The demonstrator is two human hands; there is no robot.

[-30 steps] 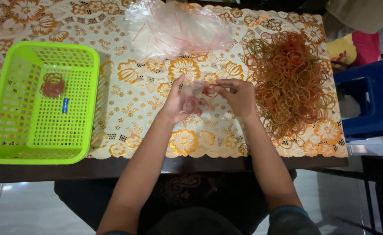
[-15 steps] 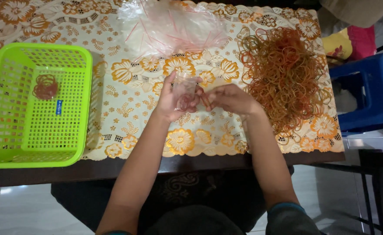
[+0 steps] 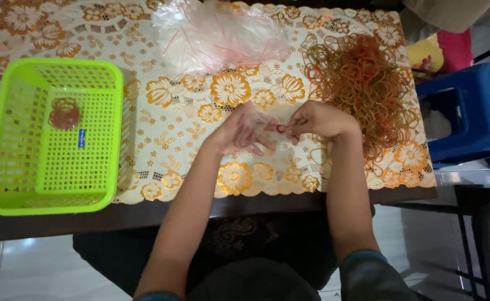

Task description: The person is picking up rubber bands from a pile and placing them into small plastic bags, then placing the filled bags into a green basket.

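Rubber bands, a few of them, sit pinched at the fingertips of my right hand, just where it meets my left hand over the middle of the table; they show as a small red spot between the two hands, too small for me to count. My right hand is closed narrow around that pinch, knuckles up, wrist bent slightly inward. My left hand holds a small clear plastic bag against its palm and fingers, fingers spread loosely and pointing right, so the bag's mouth faces the pinch. Both forearms run up from the near table edge, converging, elbows off the table over my lap. Under the hands lies a lace tablecloth with orange and gold flowers; its scalloped hem stops short of the dark table edge nearest me, and the patch of cloth between the hands and that edge is bare, giving me room to draw back. Just to the right, almost touching my right hand, spreads the big heap of orange-brown rubber bands, reaching toward the cloth's right edge. Beyond the hands, at the far side, lies a pile of clear bags. Well to the left stands a lime-green basket holding one filled packet of bands. Off the table's right end stands a blue plastic stool.
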